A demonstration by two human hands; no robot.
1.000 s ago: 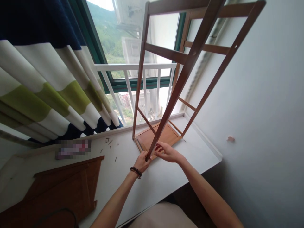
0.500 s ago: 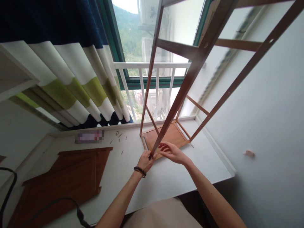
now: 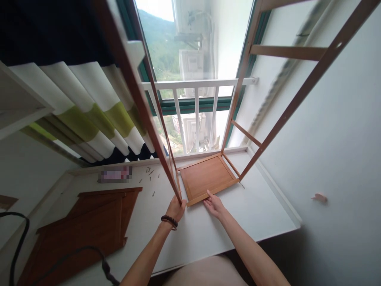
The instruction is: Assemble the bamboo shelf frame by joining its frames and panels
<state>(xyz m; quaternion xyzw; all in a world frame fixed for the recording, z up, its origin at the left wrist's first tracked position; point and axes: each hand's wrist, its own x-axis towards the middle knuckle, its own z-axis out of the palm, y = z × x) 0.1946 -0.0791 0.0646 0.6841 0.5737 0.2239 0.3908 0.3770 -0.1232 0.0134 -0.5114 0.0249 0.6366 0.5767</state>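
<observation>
My left hand (image 3: 175,209) is closed around the bottom end of a tall wooden side frame (image 3: 148,123), which leans up and to the left. Beside it, a brown wooden panel (image 3: 206,176) lies low over the white surface. My right hand (image 3: 214,205) pinches the panel's front edge, thumb on top and fingers underneath. A second ladder-like side frame (image 3: 287,107) rises from the panel's right end and slants right. A thin metal piece (image 3: 242,185) sticks out near its foot. Whether the left frame touches the panel is hard to tell.
Several screws (image 3: 151,171) lie scattered on the white surface (image 3: 166,246). Stacked wooden panels (image 3: 86,222) rest on the left, near a blurred packet (image 3: 115,174) and a black cable (image 3: 102,264). A white railing (image 3: 196,84) and window stand behind, a curtain (image 3: 86,115) at left.
The left side frame has swung left, away from the other frame, with my left hand still on its lower end. My right hand has moved down onto the panel's front edge.
</observation>
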